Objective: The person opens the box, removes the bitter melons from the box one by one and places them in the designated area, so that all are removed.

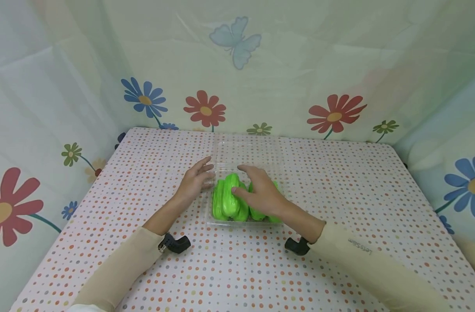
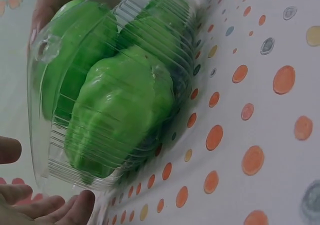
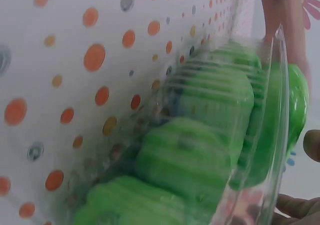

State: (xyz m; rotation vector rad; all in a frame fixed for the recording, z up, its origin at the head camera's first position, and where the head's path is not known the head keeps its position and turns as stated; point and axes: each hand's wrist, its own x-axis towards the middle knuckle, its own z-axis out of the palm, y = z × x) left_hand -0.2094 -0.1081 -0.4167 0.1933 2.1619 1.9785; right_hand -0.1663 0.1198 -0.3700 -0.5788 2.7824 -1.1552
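Observation:
Several shiny green bell peppers (image 1: 219,203) lie in a clear plastic clamshell container (image 2: 37,85). One green bell pepper (image 1: 231,200) rests on top of the others, rising above the rim in the right wrist view. Beside the container's left wall is my left hand (image 1: 193,182), its fingers loosely bent and holding nothing; whether they touch the plastic I cannot tell. Over the container's right half hovers my right hand (image 1: 263,193), thumb and fingers spread apart. Its thumb (image 3: 313,144) is near the top pepper, with a gap showing in the right wrist view. It hides some peppers.
The clear lid (image 1: 247,149) lies folded back behind the container, toward the table's far edge. A white cloth with coloured dots covers the table (image 1: 339,182). Behind hangs a flower-printed curtain (image 1: 280,86). Each wrist carries a black camera mount (image 1: 176,244).

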